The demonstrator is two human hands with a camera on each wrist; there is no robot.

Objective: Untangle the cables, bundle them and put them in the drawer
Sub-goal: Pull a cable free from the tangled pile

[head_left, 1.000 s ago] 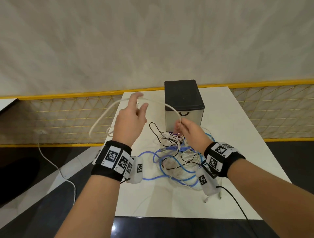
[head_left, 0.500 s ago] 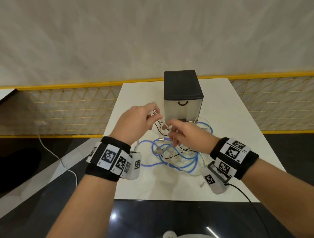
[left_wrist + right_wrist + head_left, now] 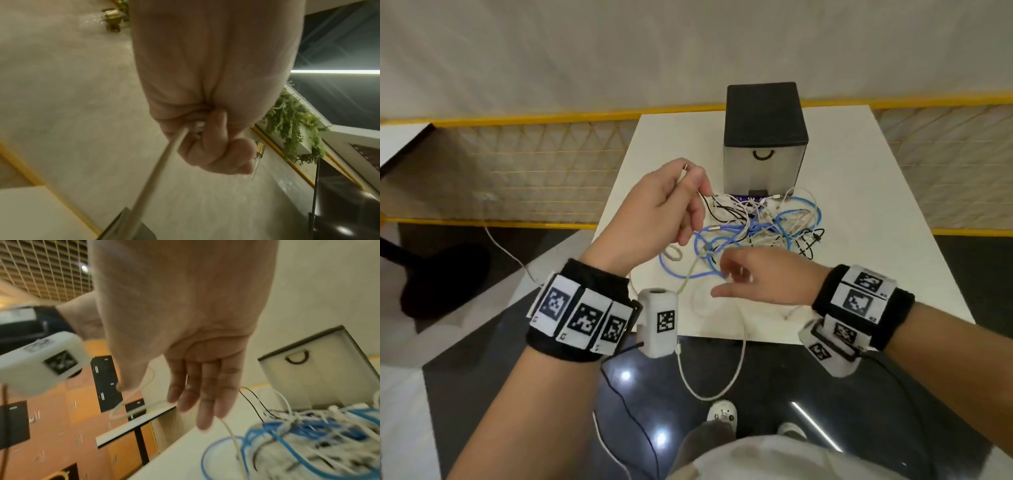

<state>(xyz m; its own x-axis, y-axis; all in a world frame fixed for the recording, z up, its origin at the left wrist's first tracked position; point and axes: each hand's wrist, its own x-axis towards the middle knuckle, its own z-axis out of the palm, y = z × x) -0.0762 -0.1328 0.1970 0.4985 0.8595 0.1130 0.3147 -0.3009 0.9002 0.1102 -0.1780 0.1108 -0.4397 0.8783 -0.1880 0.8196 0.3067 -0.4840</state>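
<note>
A tangle of blue, white and black cables (image 3: 767,222) (image 3: 308,434) lies on the white table (image 3: 876,205) in front of the black drawer unit (image 3: 765,113) (image 3: 308,369). Its drawer is shut. My left hand (image 3: 681,202) (image 3: 205,138) is raised at the left of the tangle. It grips one end of a white cable (image 3: 736,373) (image 3: 156,170), and the plug sticks out above the thumb. That cable droops in a loop below the table's near edge. My right hand (image 3: 726,277) (image 3: 195,402) hovers over the near side of the tangle with fingers straight, gripping nothing.
A small beige band (image 3: 673,254) lies on the table left of the tangle. Behind the table runs a yellow-framed mesh barrier (image 3: 544,164). A thin white cord (image 3: 500,246) trails over the floor at the left. My shoes (image 3: 722,411) stand below the near table edge.
Half a second ago both hands met at the tangle. Since then the left hand has drawn back left with the white cable end. The right hand has opened and come toward the near edge.
</note>
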